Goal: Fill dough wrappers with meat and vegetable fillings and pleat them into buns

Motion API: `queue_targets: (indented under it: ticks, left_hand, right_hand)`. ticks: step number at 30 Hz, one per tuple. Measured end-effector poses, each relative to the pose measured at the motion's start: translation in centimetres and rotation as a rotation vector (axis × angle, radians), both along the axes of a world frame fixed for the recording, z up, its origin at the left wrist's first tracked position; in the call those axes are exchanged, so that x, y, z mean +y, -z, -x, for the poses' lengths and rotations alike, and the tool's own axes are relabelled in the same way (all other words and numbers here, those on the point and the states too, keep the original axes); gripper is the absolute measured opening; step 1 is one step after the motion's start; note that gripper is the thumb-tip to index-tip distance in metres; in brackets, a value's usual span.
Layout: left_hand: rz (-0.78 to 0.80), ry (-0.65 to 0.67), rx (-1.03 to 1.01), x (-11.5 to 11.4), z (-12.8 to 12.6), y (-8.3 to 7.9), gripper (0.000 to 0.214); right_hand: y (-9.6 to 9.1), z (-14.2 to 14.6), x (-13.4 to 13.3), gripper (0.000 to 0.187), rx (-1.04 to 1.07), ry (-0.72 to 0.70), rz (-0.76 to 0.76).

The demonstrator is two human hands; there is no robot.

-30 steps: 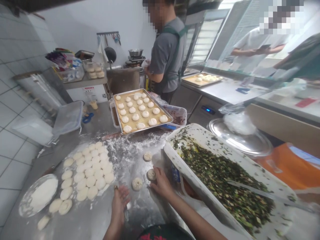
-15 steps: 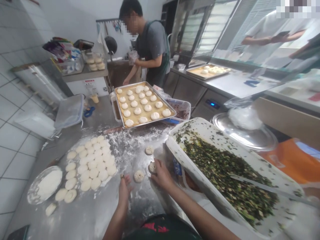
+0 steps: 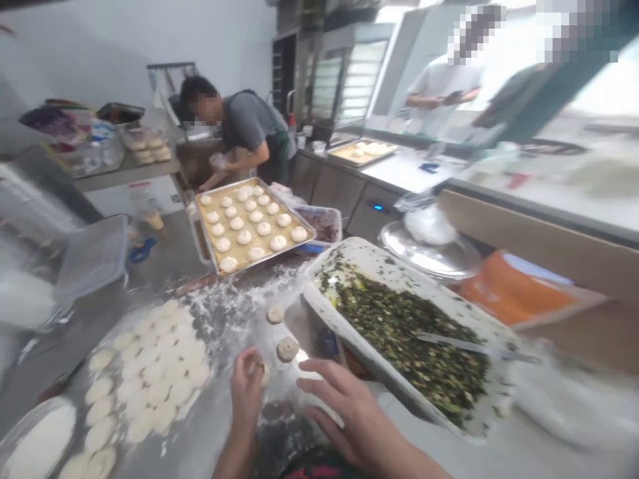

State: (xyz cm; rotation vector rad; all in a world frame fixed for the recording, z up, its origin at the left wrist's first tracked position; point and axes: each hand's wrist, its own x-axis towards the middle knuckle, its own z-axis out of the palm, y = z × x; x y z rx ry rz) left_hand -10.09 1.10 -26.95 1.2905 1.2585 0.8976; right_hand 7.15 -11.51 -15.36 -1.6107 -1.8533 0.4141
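My left hand point(image 3: 246, 392) stands raised over the floured steel table point(image 3: 150, 266), palm turned right, with nothing visible in it. A pleated dough bun point(image 3: 264, 376) sits partly hidden behind that hand. My right hand point(image 3: 349, 416) hangs open above the table's edge, fingers spread, near a second pleated bun point(image 3: 288, 348). A third pleated bun point(image 3: 274, 315) lies farther off. Flat round dough pieces point(image 3: 154, 376) are massed to the left. On the right, a white tray of chopped green filling point(image 3: 399, 339) holds a long metal spatula point(image 3: 464, 344).
A metal baking tray of rows of buns point(image 3: 249, 226) stands beyond my hands. A co-worker point(image 3: 244, 130) leans at the back. A plate of flour point(image 3: 40, 439) sits lower left, a plastic tub point(image 3: 92, 256) left, and a steel lid point(image 3: 429, 249) right.
My right hand has lifted off the pleated bun and spread its fingers. The bun stays on the table. The whole view has swung, so the room sits farther left and tilted.
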Motion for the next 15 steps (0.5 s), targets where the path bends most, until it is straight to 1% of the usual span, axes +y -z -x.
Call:
queue_targets:
  ticks: [2, 3, 4, 6, 8, 9, 11, 13, 15]
  left_hand:
    - [-0.153, 0.081, 0.103, -0.1, -1.2, -0.4, 0.011]
    - [-0.214, 0.126, 0.147, -0.3, -1.7, -0.6, 0.008]
    - [-0.251, 0.166, 0.177, -0.5, -2.3, -0.9, 0.01]
    - [-0.263, 0.212, 0.192, -1.2, -3.5, -1.6, 0.015]
    - [-0.23, 0.231, 0.143, -2.3, -5.0, -2.6, 0.014]
    - [-0.21, 0.238, 0.098, -3.0, -5.9, -3.3, 0.013]
    - [-0.183, 0.263, -0.004, -4.4, -8.1, -4.9, 0.012]
    - [-0.191, 0.294, -0.08, -5.6, -10.5, -6.6, 0.012]
    - [-0.216, 0.306, -0.116, -6.5, -12.7, -7.7, 0.013]
  right_hand:
    - [-2.4, -3.6, -2.3, 0.028, -0.041, 0.183, -0.075]
    - [-3.1, -5.6, -3.5, 0.027, -0.066, 0.297, -0.112]
    - [-3.4, -7.8, -5.0, 0.025, -0.096, 0.412, -0.145]
    - [-3.3, -11.9, -8.0, 0.023, -0.164, 0.62, -0.188]
    - [-2.6, -15.2, -10.9, 0.023, -0.216, 0.759, -0.189]
    - [-2.2, -16.5, -12.2, 0.024, -0.231, 0.803, -0.179]
    - [-1.4, -18.5, -14.2, 0.025, -0.241, 0.849, -0.153]
    - [-0.7, -20.1, -15.6, 0.027, -0.237, 0.842, -0.134]
    - [0.0, -21.6, -16.8, 0.029, -0.225, 0.806, -0.142]
